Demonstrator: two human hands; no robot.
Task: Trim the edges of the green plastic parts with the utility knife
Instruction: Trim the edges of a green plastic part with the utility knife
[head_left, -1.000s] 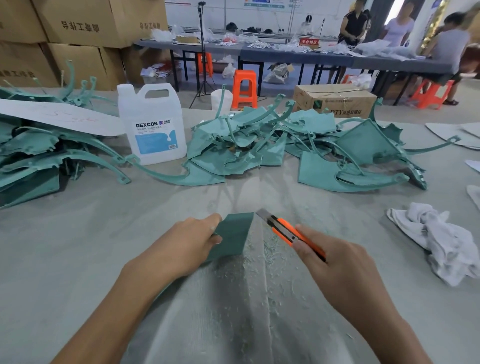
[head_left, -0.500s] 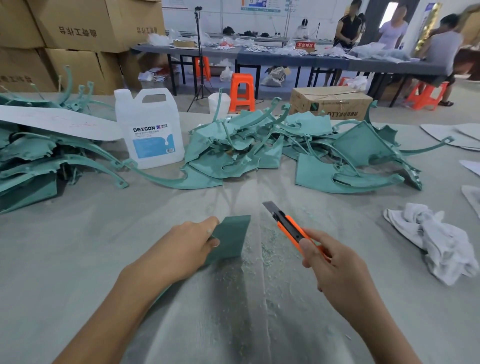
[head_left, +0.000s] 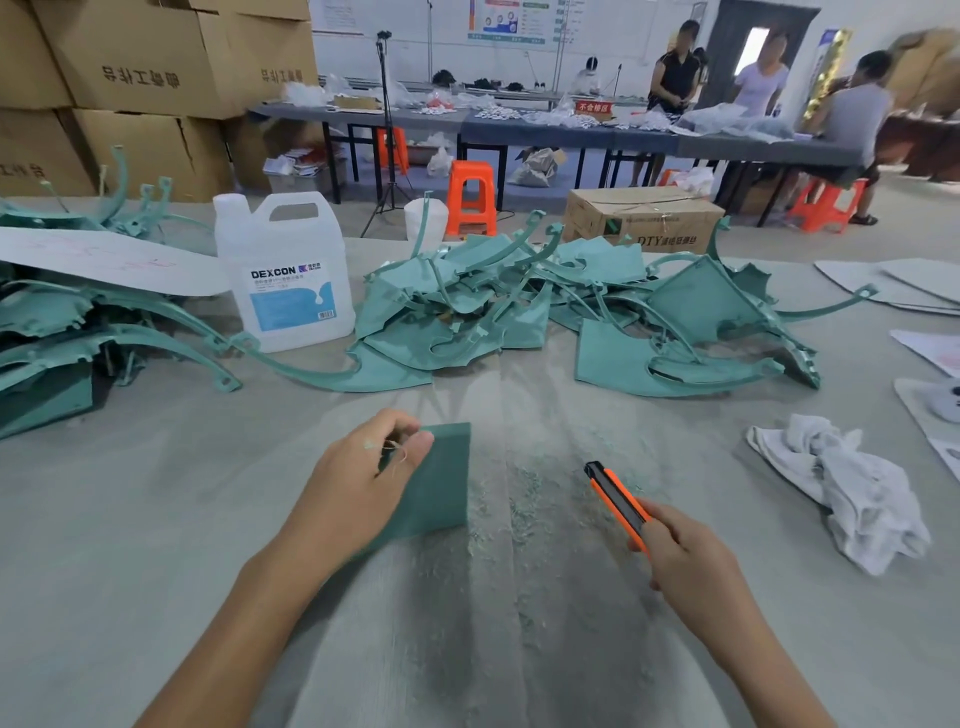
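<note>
My left hand (head_left: 353, 483) grips a flat green plastic part (head_left: 441, 478) at its top left corner, just above the grey table; a thin shaving curls over my fingers. My right hand (head_left: 685, 561) holds an orange and black utility knife (head_left: 615, 499) by its rear end, tip pointing up and left, a clear gap to the right of the part. No blade shows at the tip. A heap of green plastic parts (head_left: 545, 312) lies across the middle of the table. Another stack of green parts (head_left: 67, 332) sits at the left.
A white DEXCON jug (head_left: 285, 275) stands left of the heap. A crumpled white rag (head_left: 852, 488) lies at the right. Fine shavings (head_left: 524, 499) cover the table between my hands. Cardboard boxes (head_left: 135, 78), an orange stool (head_left: 470, 197) and several people are behind the table.
The knife has drawn away from the part's edge, to the right and toward me. My left hand has turned the green part so more of its face shows.
</note>
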